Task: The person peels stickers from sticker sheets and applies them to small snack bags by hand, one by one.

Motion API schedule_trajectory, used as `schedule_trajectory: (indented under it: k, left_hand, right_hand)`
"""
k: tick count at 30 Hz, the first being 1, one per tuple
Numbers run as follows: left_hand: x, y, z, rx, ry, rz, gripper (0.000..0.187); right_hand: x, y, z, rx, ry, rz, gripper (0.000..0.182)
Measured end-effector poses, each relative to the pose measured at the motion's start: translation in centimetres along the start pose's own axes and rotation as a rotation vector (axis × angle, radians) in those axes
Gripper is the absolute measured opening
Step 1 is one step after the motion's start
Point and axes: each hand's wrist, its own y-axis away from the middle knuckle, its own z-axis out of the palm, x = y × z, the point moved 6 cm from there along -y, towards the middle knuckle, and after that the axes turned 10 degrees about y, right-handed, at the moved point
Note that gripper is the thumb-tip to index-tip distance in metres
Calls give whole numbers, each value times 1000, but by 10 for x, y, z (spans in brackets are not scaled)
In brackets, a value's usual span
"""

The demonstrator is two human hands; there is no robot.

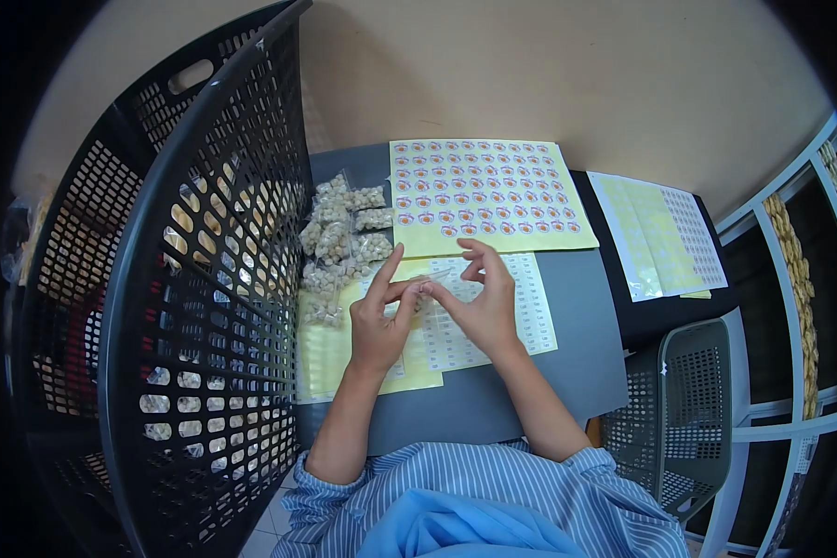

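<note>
Over the sticker sheets, my left hand [382, 314] and my right hand [484, 302] meet at the fingertips. Both pinch what looks like a small clear plastic packet [440, 274]; its contents are mostly hidden by the fingers. My left index finger points up, and several right fingers curl above the thumb. Beneath the hands lies a white sheet of small printed labels [533, 307], overlapping yellow backing sheets [330, 358]. Behind it is a yellow sheet of round orange-and-purple stickers [493, 244]. Left of my left hand are piled clear packets of pale round pieces [330, 232].
A tall dark plastic basket [126, 232] stands close on the left, with packets visible through its holes. The grey table [577, 316] ends near my body. To the right are another sticker sheet [656, 237], a lower green basket [693, 409] and a pale metal rack [790, 432].
</note>
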Motion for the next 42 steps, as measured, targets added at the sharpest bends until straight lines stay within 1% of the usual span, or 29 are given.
schedule_trajectory:
  k: [1, 2, 4, 6, 8, 11, 13, 14, 15, 17, 18, 19, 20, 21, 22, 23, 24, 25, 26, 28, 30, 32, 34, 36, 38, 39, 40, 41, 42]
  left_hand:
    - [0, 0, -1, 17, 47, 7, 49]
    - [1, 1, -1, 32, 95, 13, 49]
    - [-3, 1, 1, 37, 136, -32, 50]
    - [-4, 1, 1, 44, 172, -77, 51]
    - [-10, -1, 0, 103, 337, -180, 53]
    - [-12, -1, 0, 62, 289, -188, 57]
    - [-8, -1, 3, 33, 290, -175, 60]
    - [-6, -1, 5, 2, 289, -163, 62]
    - [-6, 0, 4, 5, 290, -160, 62]
    - [-7, 1, 4, -44, 351, -204, 67]
    - [-6, 1, 4, -38, 350, -200, 67]
    - [-2, -1, 3, -39, 258, -102, 68]
    - [3, -2, 3, -40, 168, -7, 70]
    - [16, -4, -6, -1, -37, 32, 67]
    - [14, -6, -14, -2, -37, 34, 67]
    - [15, -8, -26, 60, -322, 82, 62]
    - [17, -8, -37, 121, -607, 127, 57]
    - [15, -8, -45, 127, -707, 76, 47]
    - [13, -7, -50, 131, -703, 71, 47]
    - [-9, 0, -60, 80, -726, -245, 47]
    - [-5, 4, -61, 110, -750, -226, 51]
    - [0, 6, -60, 92, -838, -274, 55]
    - [5, 8, -57, 71, -855, -315, 55]
    - [2, 10, -56, 40, -881, -356, 55]
    - [-9, 10, -60, 49, -870, -432, 54]
    - [-11, 10, -61, 45, -872, -430, 54]
    - [-12, 9, -62, 37, -885, -402, 49]
    - [-13, 9, -62, 29, -897, -373, 43]
    - [-14, 10, -63, 28, -895, -372, 43]
  right_hand:
    - [4, -1, -2, -1, 0, 76, 56]
    - [6, -1, -1, 1, 0, 79, 56]
    - [22, 1, 14, -130, -526, 292, 60]
    - [28, 1, 19, -163, -561, 298, 59]
    - [27, 0, 19, -201, -595, 299, 59]
    - [26, -1, 15, -229, -621, 348, 56]
    - [21, -3, 6, -165, -463, 207, 53]
    - [20, -3, 4, -167, -462, 204, 53]
    - [16, -2, 2, -205, -474, 192, 48]
    - [7, -3, -6, -245, -486, 174, 44]
    - [4, -2, -16, -226, -423, 171, 37]
    - [6, -1, -26, -208, -359, 169, 30]
    - [19, 0, -45, -47, -330, 99, 24]
    - [36, 4, -69, 114, -298, 31, 18]
    - [44, 9, -106, 244, -173, 60, 11]
    - [71, 19, -143, 428, -84, 135, 9]
    - [101, 34, -184, 560, 70, 141, 9]
    - [119, 53, -225, 709, 185, 267, 11]
    - [150, 74, -262, 769, 260, 288, 11]
    - [214, 127, -326, 832, 549, 350, 12]
    - [260, 189, -357, 884, 837, 585, 14]
    - [295, 246, -369, 715, 1204, 942, 19]
    - [316, 287, -360, 589, 1191, 1297, 25]
    - [353, 326, -354, 475, 1098, 1423, 30]
    - [346, 322, -347, 495, 1063, 1462, 31]
    - [342, 322, -342, 517, 1025, 1499, 33]
    - [348, 326, -344, 517, 1024, 1503, 33]
    - [361, 329, -347, 492, 988, 1505, 36]
    - [370, 330, -350, 468, 952, 1504, 39]
